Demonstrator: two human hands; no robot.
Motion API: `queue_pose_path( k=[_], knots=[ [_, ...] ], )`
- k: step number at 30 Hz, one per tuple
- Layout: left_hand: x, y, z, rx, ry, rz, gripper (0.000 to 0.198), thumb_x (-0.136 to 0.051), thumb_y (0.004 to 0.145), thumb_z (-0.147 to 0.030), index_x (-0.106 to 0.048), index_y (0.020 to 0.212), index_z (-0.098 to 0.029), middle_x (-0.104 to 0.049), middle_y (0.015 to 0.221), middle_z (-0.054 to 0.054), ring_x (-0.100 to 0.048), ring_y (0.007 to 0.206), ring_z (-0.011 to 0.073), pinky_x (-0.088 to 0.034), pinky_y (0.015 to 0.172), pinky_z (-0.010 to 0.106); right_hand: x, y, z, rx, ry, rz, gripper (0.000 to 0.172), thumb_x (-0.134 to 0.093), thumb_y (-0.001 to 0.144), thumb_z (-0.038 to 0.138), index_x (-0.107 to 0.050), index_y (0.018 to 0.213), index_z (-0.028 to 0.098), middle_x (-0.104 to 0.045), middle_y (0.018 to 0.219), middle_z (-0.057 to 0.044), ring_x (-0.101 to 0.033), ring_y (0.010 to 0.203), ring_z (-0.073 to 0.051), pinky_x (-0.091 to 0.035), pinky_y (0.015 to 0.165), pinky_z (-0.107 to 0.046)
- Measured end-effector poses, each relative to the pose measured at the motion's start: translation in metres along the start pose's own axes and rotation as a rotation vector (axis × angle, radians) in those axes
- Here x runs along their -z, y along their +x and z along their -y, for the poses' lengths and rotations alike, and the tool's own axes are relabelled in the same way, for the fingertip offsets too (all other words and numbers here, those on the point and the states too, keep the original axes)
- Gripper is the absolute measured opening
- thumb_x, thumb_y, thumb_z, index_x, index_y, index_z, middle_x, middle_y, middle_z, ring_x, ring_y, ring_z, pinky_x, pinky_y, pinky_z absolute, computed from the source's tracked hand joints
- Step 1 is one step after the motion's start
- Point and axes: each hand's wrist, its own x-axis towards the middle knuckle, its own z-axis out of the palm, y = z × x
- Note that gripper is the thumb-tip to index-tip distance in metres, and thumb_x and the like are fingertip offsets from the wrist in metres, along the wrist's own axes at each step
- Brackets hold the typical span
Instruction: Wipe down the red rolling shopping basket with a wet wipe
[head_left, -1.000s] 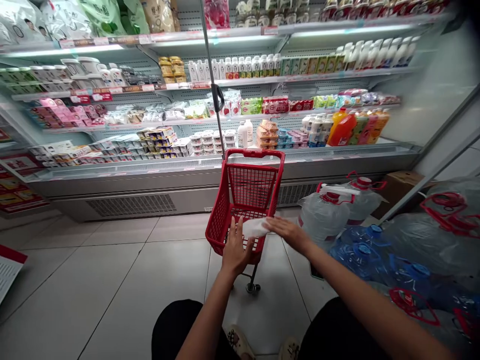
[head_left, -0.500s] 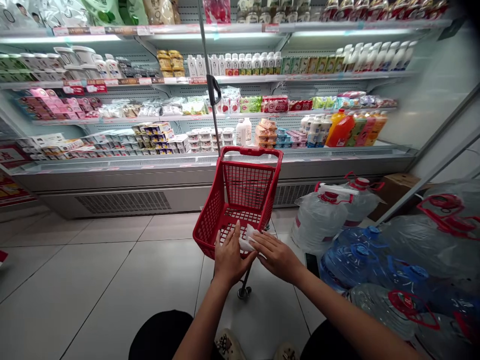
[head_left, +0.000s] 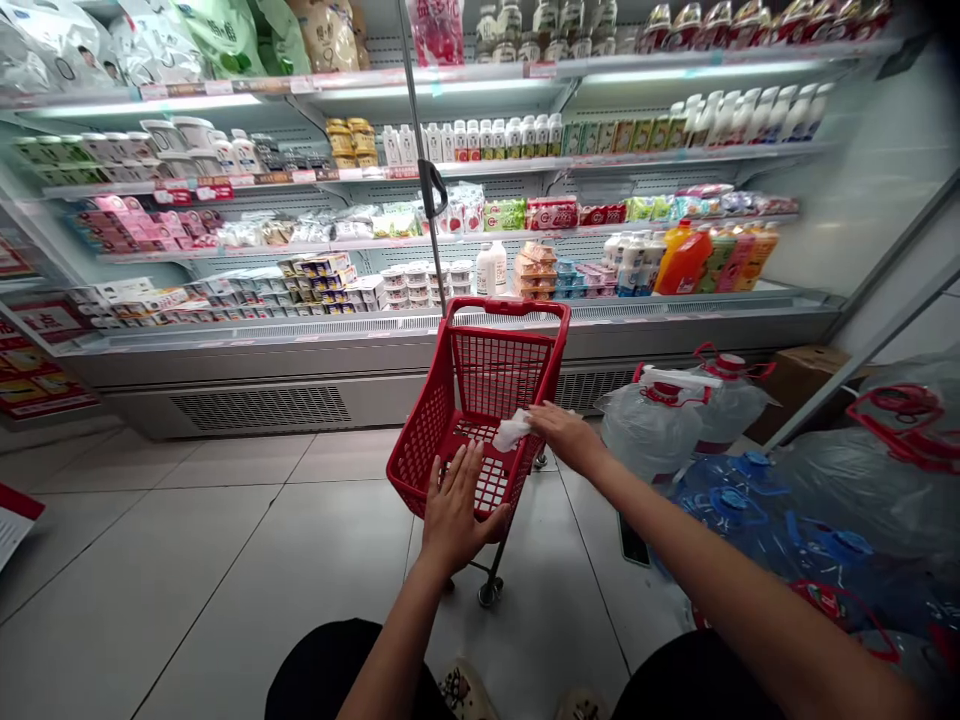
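Observation:
A red plastic shopping cart [head_left: 420, 455] with a grid basket stands in front of me on thin metal legs. At its right side wall, my right hand [head_left: 564, 436] is closed on a crumpled white tissue [head_left: 513, 430], which hangs over the inside of the basket. My left hand [head_left: 456, 510] lies over the near end of the basket, fingers stretched forward and thumb out to the right, with nothing held. Whether its palm presses on the rim I cannot tell.
Behind the cart runs a refrigerated display case [head_left: 247, 370] with shelves of dairy and drinks. Large water jugs [head_left: 739, 510] crowd the floor at right, beside a dark phone [head_left: 634, 540]. A metal door edge with a black handle [head_left: 432, 188] rises behind the cart.
My right hand has moved forward and right with the tissue, away from my left hand, to the cart's right wall. The left hand stays near the front rim.

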Motion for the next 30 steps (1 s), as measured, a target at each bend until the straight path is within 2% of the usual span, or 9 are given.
queue_pose_path(
  k=[6, 10, 14, 17, 20, 23, 25, 27, 30],
  knots=[
    [0.011, 0.011, 0.036, 0.061, -0.006, 0.041, 0.099, -0.049, 0.097, -0.068, 0.003, 0.167, -0.021, -0.022, 0.172, 0.015, -0.019, 0.16, 0.0323, 0.004, 0.127, 0.064, -0.009, 0.006, 0.079, 0.141, 0.103, -0.04, 0.022, -0.058, 0.102, 0.02, -0.068, 0.121, 0.016, -0.074, 0.124, -0.012, -0.068, 0.121, -0.024, -0.051, 0.115, -0.048],
    [0.012, 0.027, 0.025, 0.152, -0.065, -0.058, 0.078, -0.033, 0.106, -0.058, -0.001, 0.168, -0.024, -0.019, 0.173, 0.013, -0.013, 0.161, 0.03, -0.004, 0.128, 0.063, -0.02, 0.019, 0.119, 0.219, 0.194, -0.066, 0.026, -0.054, 0.104, 0.016, -0.067, 0.126, 0.017, -0.074, 0.124, -0.012, -0.068, 0.122, -0.022, -0.054, 0.111, -0.042],
    [0.004, 0.029, 0.016, 0.166, -0.18, -0.134, 0.07, -0.026, 0.106, -0.058, -0.009, 0.167, -0.028, -0.023, 0.173, 0.01, -0.02, 0.16, 0.0285, -0.02, 0.128, 0.056, -0.027, 0.02, 0.132, 0.275, 0.256, -0.038, 0.036, -0.053, 0.103, 0.012, -0.063, 0.137, 0.019, -0.073, 0.129, -0.013, -0.068, 0.123, -0.019, -0.057, 0.106, -0.035],
    [0.001, 0.022, 0.024, 0.179, -0.224, -0.159, 0.075, -0.028, 0.104, -0.065, -0.012, 0.167, -0.028, -0.019, 0.174, 0.01, -0.02, 0.16, 0.0304, -0.031, 0.125, 0.054, -0.024, 0.017, 0.117, 0.325, 0.23, -0.001, 0.04, -0.054, 0.104, 0.013, -0.06, 0.142, 0.024, -0.07, 0.137, -0.008, -0.063, 0.131, -0.017, -0.053, 0.113, -0.037],
    [0.001, 0.019, 0.033, 0.174, -0.203, -0.145, 0.082, -0.036, 0.101, -0.068, -0.011, 0.167, -0.027, -0.018, 0.174, 0.01, -0.019, 0.16, 0.0321, -0.035, 0.123, 0.053, -0.014, 0.01, 0.072, 0.306, 0.158, 0.002, 0.048, -0.052, 0.103, 0.01, -0.055, 0.148, 0.025, -0.067, 0.141, -0.006, -0.06, 0.134, -0.017, -0.051, 0.115, -0.038],
    [0.001, 0.02, 0.035, 0.197, -0.123, -0.116, 0.089, -0.046, 0.098, -0.07, -0.011, 0.168, -0.027, -0.021, 0.173, 0.011, -0.026, 0.158, 0.0342, -0.035, 0.122, 0.056, -0.003, -0.002, 0.011, 0.139, 0.035, -0.035, 0.058, -0.048, 0.099, 0.002, -0.053, 0.151, 0.027, -0.067, 0.142, -0.006, -0.062, 0.132, -0.019, -0.053, 0.113, -0.04],
    [-0.001, 0.022, 0.035, 0.176, -0.06, -0.077, 0.087, -0.051, 0.096, -0.069, -0.018, 0.166, -0.029, -0.03, 0.17, 0.011, -0.036, 0.153, 0.0349, -0.032, 0.123, 0.059, 0.003, -0.009, -0.019, 0.01, -0.047, -0.059, 0.062, -0.046, 0.097, 0.0, -0.053, 0.151, 0.028, -0.064, 0.145, -0.006, -0.062, 0.133, -0.022, -0.053, 0.113, -0.043],
    [-0.003, 0.024, 0.035, 0.101, -0.015, -0.017, 0.074, -0.053, 0.098, -0.061, -0.03, 0.163, -0.033, -0.041, 0.165, 0.008, -0.046, 0.148, 0.0331, -0.027, 0.125, 0.062, 0.002, -0.012, -0.025, -0.052, -0.095, -0.06, 0.062, -0.045, 0.096, -0.001, -0.054, 0.151, 0.026, -0.061, 0.148, -0.007, -0.061, 0.134, -0.024, -0.053, 0.113, -0.044],
    [-0.006, 0.027, 0.034, 0.009, 0.02, 0.037, 0.049, -0.045, 0.106, -0.041, -0.046, 0.154, -0.035, -0.054, 0.156, 0.004, -0.053, 0.142, 0.0283, -0.024, 0.127, 0.062, -0.012, -0.004, 0.011, -0.007, -0.071, -0.038, 0.058, -0.046, 0.097, 0.002, -0.054, 0.15, 0.021, -0.061, 0.149, -0.011, -0.059, 0.136, -0.025, -0.051, 0.114, -0.044]
  ],
)
